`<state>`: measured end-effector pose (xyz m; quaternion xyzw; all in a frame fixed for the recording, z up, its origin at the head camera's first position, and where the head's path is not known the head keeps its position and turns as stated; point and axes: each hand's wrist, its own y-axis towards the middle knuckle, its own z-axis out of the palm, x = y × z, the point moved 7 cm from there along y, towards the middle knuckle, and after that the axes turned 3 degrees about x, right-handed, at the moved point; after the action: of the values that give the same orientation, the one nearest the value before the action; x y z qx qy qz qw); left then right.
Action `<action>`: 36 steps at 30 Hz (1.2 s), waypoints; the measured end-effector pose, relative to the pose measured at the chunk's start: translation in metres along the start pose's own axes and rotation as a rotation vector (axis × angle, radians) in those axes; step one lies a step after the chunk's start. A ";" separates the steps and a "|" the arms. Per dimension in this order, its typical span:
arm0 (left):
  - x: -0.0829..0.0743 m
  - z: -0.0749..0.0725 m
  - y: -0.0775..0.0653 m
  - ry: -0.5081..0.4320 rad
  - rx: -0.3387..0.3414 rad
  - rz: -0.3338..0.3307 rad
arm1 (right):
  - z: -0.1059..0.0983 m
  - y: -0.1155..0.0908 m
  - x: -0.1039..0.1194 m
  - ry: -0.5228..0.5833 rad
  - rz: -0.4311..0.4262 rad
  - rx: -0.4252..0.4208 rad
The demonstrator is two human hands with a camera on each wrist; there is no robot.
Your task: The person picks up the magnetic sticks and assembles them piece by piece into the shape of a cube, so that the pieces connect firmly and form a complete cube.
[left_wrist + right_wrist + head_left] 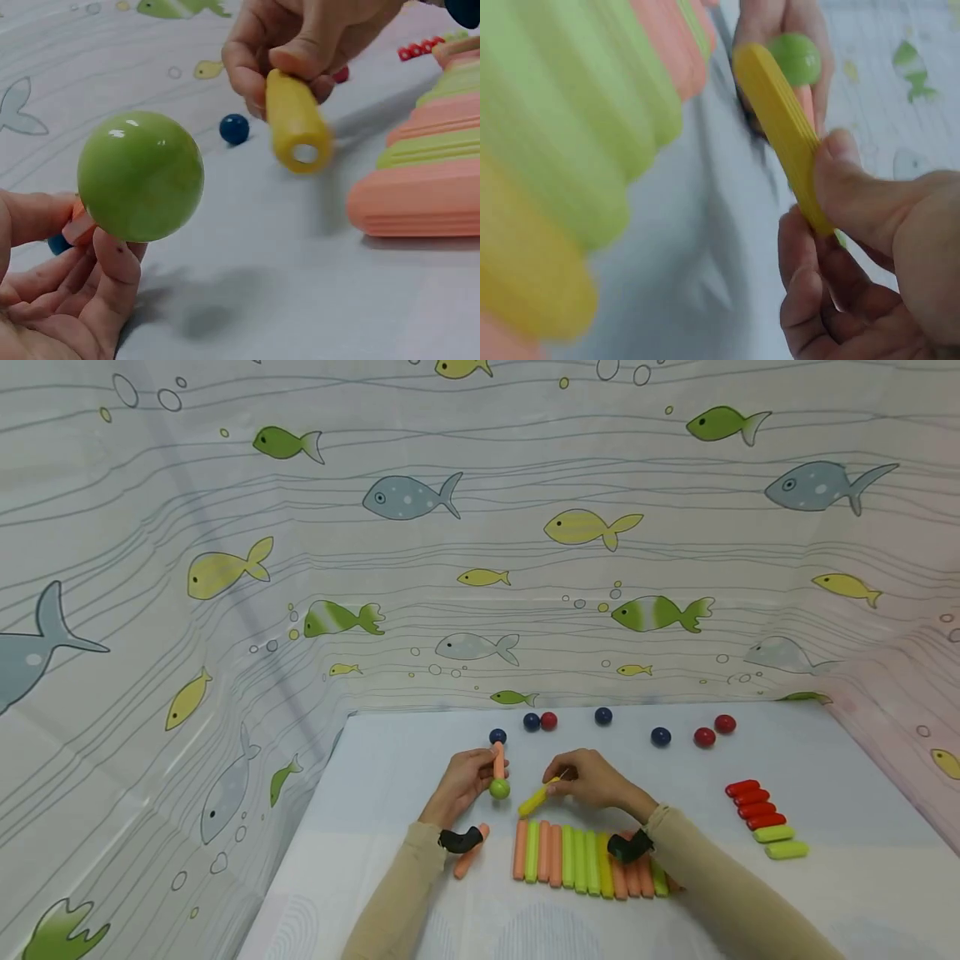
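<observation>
My left hand [459, 783] pinches a salmon-coloured toy rod [498, 762] between thumb and fingers. A shiny green ball [141, 176] sits on the rod's near end, and a dark blue ball [497, 737] shows right at the far end. To the right, my right hand [592, 778] pinches a yellow ridged rod [784, 131] by one end. Its free end, with a pale round tip in the left wrist view, slants down and toward the left hand. A gap separates this yellow rod from the green ball in the left wrist view.
Nearest me runs a row of salmon, lime and yellow rods [567, 858], partly covered by the right wrist. One loose salmon rod [471, 852] lies by the left wrist. Blue and red balls [661, 737] dot the table's back; red rods [753, 810] and lime ones lie right.
</observation>
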<state>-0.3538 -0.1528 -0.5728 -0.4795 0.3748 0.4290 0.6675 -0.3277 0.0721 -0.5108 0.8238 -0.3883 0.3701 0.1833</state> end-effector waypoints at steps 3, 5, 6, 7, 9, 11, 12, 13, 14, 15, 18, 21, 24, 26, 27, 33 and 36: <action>-0.001 0.002 -0.001 0.079 -0.019 0.027 | -0.011 -0.005 -0.017 0.036 0.083 -0.084; -0.003 0.003 -0.002 0.155 -0.043 0.055 | -0.014 -0.006 -0.028 0.087 0.138 -0.130; -0.004 0.004 -0.002 0.192 -0.056 0.071 | -0.014 -0.007 -0.033 0.118 0.164 -0.146; -0.005 0.004 -0.002 0.227 -0.069 0.086 | -0.013 -0.007 -0.038 0.156 0.193 -0.156; -0.006 0.005 -0.002 0.274 -0.094 0.108 | -0.009 -0.006 -0.045 0.223 0.239 -0.159; -0.006 0.005 -0.002 0.293 -0.111 0.119 | -0.003 -0.005 -0.049 0.263 0.256 -0.144; -0.007 0.006 -0.002 0.302 -0.114 0.127 | 0.000 -0.005 -0.051 0.275 0.263 -0.135; -0.007 0.006 -0.002 0.308 -0.118 0.132 | 0.002 -0.004 -0.051 0.286 0.267 -0.129; -0.008 0.006 -0.002 0.313 -0.122 0.137 | 0.004 -0.004 -0.052 0.291 0.268 -0.125; -0.009 0.007 -0.003 0.321 -0.125 0.144 | 0.005 -0.004 -0.052 0.294 0.272 -0.123; -0.011 0.007 -0.003 0.369 -0.144 0.170 | 0.006 -0.003 -0.050 0.297 0.271 -0.128; -0.014 0.006 -0.003 0.472 -0.182 0.207 | 0.006 -0.002 -0.044 0.244 0.241 -0.119; -0.021 0.007 -0.002 0.646 -0.225 0.269 | 0.006 -0.001 -0.037 0.168 0.198 -0.107; -0.026 0.008 -0.003 0.764 -0.246 0.312 | 0.007 0.000 -0.035 0.139 0.185 -0.106; -0.028 0.009 -0.003 0.813 -0.252 0.331 | 0.007 0.001 -0.035 0.133 0.184 -0.108; -0.032 0.009 -0.012 0.969 -0.196 0.403 | 0.007 0.002 -0.036 0.124 0.177 -0.111; -0.032 0.015 -0.025 1.096 -0.111 0.474 | 0.007 0.002 -0.037 0.116 0.177 -0.107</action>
<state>-0.3410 -0.1499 -0.5316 -0.5684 0.7383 0.2752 0.2369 -0.3413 0.0852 -0.5432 0.7526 -0.4674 0.4106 0.2157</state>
